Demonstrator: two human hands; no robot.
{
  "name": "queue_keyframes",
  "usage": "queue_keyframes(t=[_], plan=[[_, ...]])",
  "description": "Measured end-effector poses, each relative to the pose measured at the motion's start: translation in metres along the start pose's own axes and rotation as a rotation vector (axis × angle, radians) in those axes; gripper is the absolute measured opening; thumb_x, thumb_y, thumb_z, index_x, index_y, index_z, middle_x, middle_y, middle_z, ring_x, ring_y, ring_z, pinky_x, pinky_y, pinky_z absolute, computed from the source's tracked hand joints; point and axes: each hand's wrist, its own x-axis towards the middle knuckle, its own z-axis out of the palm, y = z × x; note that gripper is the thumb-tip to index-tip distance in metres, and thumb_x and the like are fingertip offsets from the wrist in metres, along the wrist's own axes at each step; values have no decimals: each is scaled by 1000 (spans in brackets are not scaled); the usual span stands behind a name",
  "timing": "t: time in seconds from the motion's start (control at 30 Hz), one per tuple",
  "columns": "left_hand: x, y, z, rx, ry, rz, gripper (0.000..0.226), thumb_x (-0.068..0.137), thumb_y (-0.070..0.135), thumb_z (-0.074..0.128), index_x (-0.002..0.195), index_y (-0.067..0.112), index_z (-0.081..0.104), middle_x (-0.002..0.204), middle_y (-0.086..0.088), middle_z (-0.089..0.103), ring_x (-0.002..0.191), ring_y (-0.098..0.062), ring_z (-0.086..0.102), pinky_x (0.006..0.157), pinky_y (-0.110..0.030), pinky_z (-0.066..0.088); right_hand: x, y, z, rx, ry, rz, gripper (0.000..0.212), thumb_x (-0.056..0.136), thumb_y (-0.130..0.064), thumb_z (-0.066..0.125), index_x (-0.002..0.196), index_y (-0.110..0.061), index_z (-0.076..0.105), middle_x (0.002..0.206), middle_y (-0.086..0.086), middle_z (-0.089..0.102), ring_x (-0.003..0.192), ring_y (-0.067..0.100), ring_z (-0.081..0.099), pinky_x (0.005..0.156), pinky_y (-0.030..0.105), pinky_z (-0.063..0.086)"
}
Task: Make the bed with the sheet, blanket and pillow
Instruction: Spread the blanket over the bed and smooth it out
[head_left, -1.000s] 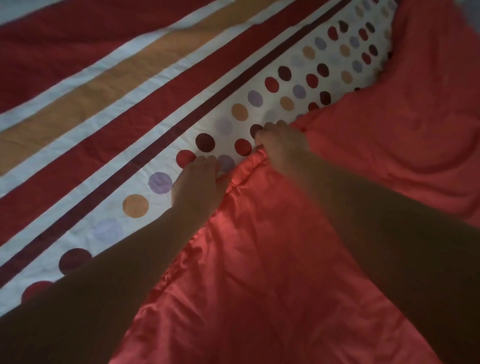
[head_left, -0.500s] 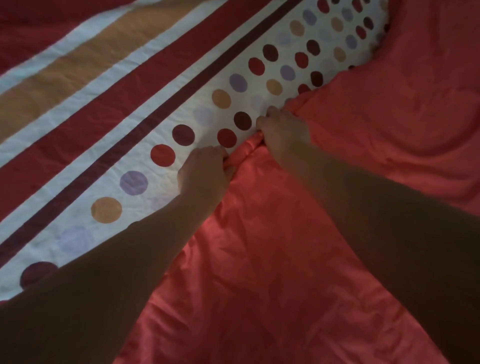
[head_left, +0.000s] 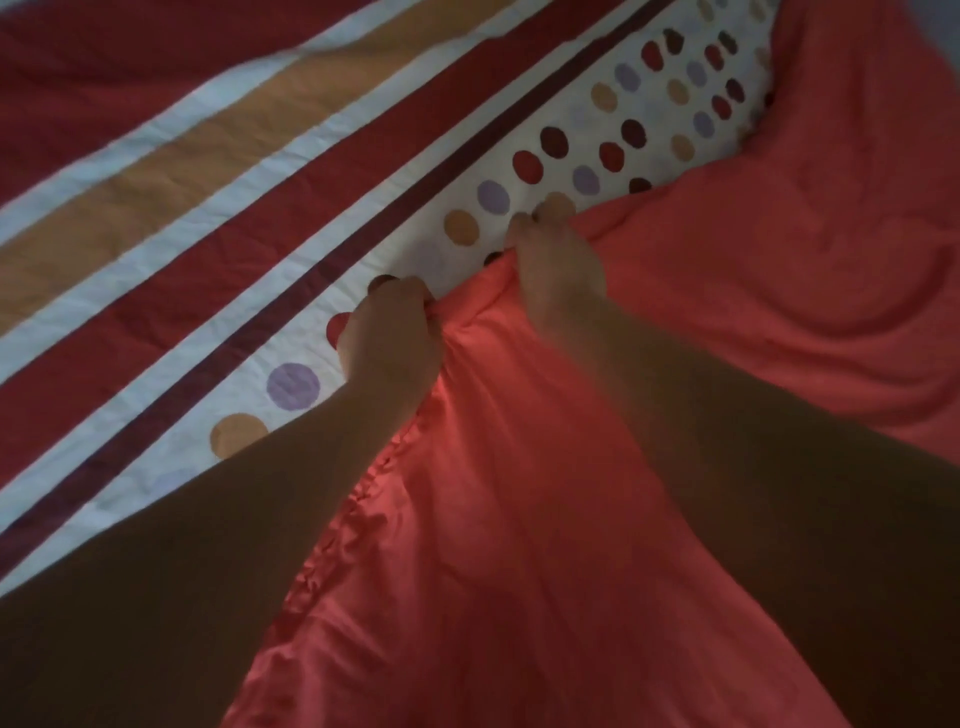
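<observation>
Blanket: a coral-red, satin-sheened blanket (head_left: 545, 545) lies rumpled over the near and right part of the bed (head_left: 156, 109), on top of the sheet. Its upper edge runs diagonally from the lower left towards the upper right.
Blanket edge: between the two hands the cloth is bunched into a raised ridge, with long folds fanning back from it towards the viewer.
Hem: a puckered, gathered seam (head_left: 358, 514) runs down the blanket's left border, just beside the left forearm.
Left hand: the left hand (head_left: 389, 338) sits knuckles up at the blanket's edge with its fingers curled under. Its grip is closed tight on a fold of the coral cloth, and the fingertips are hidden beneath.
Right hand: the right hand (head_left: 561, 275) is a little further along the same edge, palm down. Its fingers are bent over the blanket's rim with their tips down on the sheet, so this grip is also closed on the blanket. The hand is slightly blurred.
Hands together: near each other but apart, with the ridge of cloth between them.
Forearms: both are bare and in shadow. The left forearm (head_left: 208, 545) crosses the dotted band of the sheet, and the right forearm (head_left: 753, 493) lies above the blanket.
Sheet: a cotton sheet (head_left: 270, 208) with diagonal stripes of dark red, white and tan and one narrow maroon line. It also has a white band of red, maroon, tan and lilac dots. It lies flat with faint creases, and the dotted band meets the blanket's edge.
</observation>
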Motion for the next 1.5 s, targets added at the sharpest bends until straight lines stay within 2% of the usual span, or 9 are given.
queue_keyframes(t=[0.17, 0.37, 0.63, 0.8, 1.07, 1.23, 1.37, 1.43, 1.5], plan=[[-20, -14, 2, -77, -63, 68, 15, 96, 38, 58, 93, 25, 65, 91, 2, 66, 88, -23, 64, 68, -39, 53, -18, -12, 8, 6, -81, -97, 29, 95, -5, 52, 121, -16, 58, 114, 6, 54, 96, 27, 62, 71, 38, 48], [-61, -57, -27, -34, -46, 57, 17, 93, 35, 65, 95, 18, 69, 91, -2, 70, 91, -26, 67, 80, -43, 54, -53, -52, 12, 212, -196, -245, 14, 93, -27, 61, 105, -25, 68, 107, -1, 63, 100, 22, 63, 81, 37, 54], [-127, -113, -76, -7, -63, -59, 13, 94, 34, 64, 96, 21, 66, 90, -2, 72, 89, -27, 68, 75, -40, 53, -95, -144, -11, 194, -434, -433, 18, 90, -30, 60, 105, -29, 70, 108, -8, 70, 101, 18, 65, 85, 34, 52], [-187, -152, -105, -1, -50, -146, 16, 92, 36, 65, 92, 21, 71, 90, -3, 73, 88, -29, 68, 76, -38, 55, -128, -194, -23, 172, -569, -546, 9, 87, -34, 67, 95, -35, 72, 105, -10, 62, 92, 14, 65, 81, 30, 55], [-294, -201, -142, -6, 0, -348, 24, 89, 51, 63, 93, 30, 72, 94, 8, 73, 93, -19, 68, 85, -41, 54, -200, -259, -28, 180, -623, -693, 8, 84, -40, 73, 91, -35, 75, 97, -19, 72, 94, 3, 66, 89, 29, 55], [-352, -227, -149, -4, 44, -356, 36, 88, 55, 62, 98, 22, 73, 93, -8, 67, 81, -31, 68, 73, -40, 57, -241, -291, -26, 197, -669, -752, 24, 81, -46, 75, 100, -33, 74, 104, -16, 70, 96, 8, 65, 88, 31, 55], [-382, -233, -152, -5, 51, -338, 69, 71, 84, 42, 99, 27, 69, 88, -2, 71, 80, -29, 69, 73, -42, 59, -262, -305, -21, 131, -675, -817, 29, 84, -44, 74, 109, -30, 71, 102, -12, 67, 93, 13, 63, 86, 35, 54], [-392, -242, -153, 11, 25, -302, 62, 70, 81, 45, 96, 29, 68, 87, -3, 68, 77, -27, 67, 71, -42, 58, -268, -308, -17, 102, -643, -808, 20, 85, -44, 71, 102, -34, 69, 96, -16, 65, 90, 12, 62, 85, 40, 55], [-399, -250, -153, 48, 9, -296, 39, 78, 62, 60, 96, 28, 68, 88, -8, 65, 81, -29, 64, 71, -40, 55, -273, -309, -16, 96, -595, -792, 17, 88, -45, 69, 102, -34, 69, 97, -16, 64, 93, 13, 62, 81, 36, 52]])
